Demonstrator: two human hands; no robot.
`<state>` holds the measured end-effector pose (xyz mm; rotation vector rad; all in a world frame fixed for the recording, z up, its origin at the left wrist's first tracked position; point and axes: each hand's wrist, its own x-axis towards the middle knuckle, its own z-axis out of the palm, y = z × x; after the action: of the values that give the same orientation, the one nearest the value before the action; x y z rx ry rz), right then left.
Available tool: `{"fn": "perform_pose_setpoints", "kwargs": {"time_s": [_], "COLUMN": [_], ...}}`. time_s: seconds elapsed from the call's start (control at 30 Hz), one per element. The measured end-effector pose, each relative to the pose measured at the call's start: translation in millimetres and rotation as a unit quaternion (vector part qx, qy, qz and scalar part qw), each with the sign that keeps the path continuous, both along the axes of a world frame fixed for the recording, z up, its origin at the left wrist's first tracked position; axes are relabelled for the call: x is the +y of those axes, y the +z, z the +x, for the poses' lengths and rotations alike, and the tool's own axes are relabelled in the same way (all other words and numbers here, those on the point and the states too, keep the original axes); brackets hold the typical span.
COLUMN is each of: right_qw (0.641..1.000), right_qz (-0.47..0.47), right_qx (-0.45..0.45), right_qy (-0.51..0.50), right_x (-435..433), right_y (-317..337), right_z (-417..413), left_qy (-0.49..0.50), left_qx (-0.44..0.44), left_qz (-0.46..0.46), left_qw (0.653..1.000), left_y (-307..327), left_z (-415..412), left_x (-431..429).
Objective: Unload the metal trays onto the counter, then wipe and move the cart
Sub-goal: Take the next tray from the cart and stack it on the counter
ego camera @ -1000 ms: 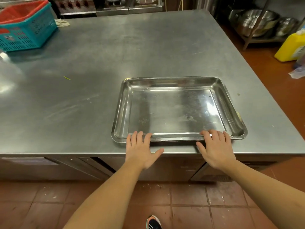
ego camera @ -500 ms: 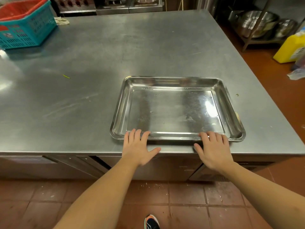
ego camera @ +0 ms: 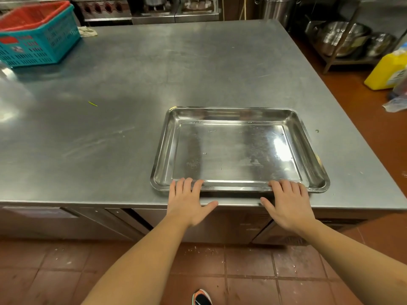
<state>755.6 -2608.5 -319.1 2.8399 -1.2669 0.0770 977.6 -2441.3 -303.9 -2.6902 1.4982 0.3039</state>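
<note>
Your single head view looks forward and down, close over the table's [ego camera: 132,128] near edge.

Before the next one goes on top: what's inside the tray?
The tray holds no objects, only smears on its floor. The left hand and right hand cover bits of its near rim.

Steel counter [ego camera: 198,62], few items.
Metal tray [ego camera: 163,150] at front edge; teal basket [ego camera: 33,49], rag [ego camera: 88,31] far-left; green scrap [ego camera: 93,104] mid-left.
</note>
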Motion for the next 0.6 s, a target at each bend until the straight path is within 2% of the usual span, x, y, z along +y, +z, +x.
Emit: {"fn": "perform_pose_setpoints", "kwargs": {"time_s": [0.2, 0.37, 0.5, 0.6], "right_qw": [0.999, 0.992, 0.985, 0.959], "right_qz": [0.030, 0.114, 0.168, 0.252], "right_qx": [0.023, 0.057, -0.035, -0.131], "right_qy": [0.012, 0.006, 0.002, -0.013], "right_x": [-1.3, -4.1, 0.0, 8.2], "right_y": [9.1, 31.0, 58.7, 88.0], "right_z": [-1.3, 2.4, 31.4, 64.8], "left_qy": [-0.001, 0.023, -0.008, 0.020], "left_qx": [0.007, 0.074, 0.059, 0.146], "left_qz": [0.014, 0.025, -0.035, -0.088], "left_qw": [1.000, 0.997, 0.998, 0.985], "left_y": [4.1, 18.5, 38.2, 57.3], "left_z": [-0.7, 0.2, 2.6, 8.4], "left_x": [0.9, -1.9, -3.7, -12.7]}}
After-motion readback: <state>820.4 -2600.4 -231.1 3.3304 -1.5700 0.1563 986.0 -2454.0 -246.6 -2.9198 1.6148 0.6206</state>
